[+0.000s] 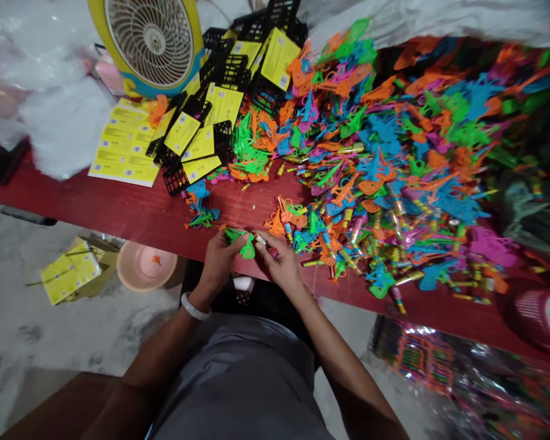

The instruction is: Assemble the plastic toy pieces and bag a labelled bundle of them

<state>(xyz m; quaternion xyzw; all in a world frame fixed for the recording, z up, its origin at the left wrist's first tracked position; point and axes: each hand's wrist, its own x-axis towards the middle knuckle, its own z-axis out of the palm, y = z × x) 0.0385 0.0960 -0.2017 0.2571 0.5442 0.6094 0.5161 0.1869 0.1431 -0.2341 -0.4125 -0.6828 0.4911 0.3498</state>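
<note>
At the front edge of the red table (119, 201), my left hand (220, 260) is closed on a small green plastic toy piece (247, 247), with a bit of orange at its far end. My right hand (277, 260) pinches a small tube-like piece (260, 239), pale at its tip, close beside the green one. Whether the two pieces touch, I cannot tell. Beyond my left hand lies a little group of blue, green and orange toy pieces (204, 217). A larger cluster of orange and green pieces (293, 214) lies just past my right hand.
A big heap of coloured plastic pieces (385, 153) covers the right side. A yellow fan (153, 40), black crates with yellow cards (206, 140) and a yellow printed sheet (123, 143) stand left. A pink basin (142, 266) sits on the floor; a red basket (531, 308) is far right.
</note>
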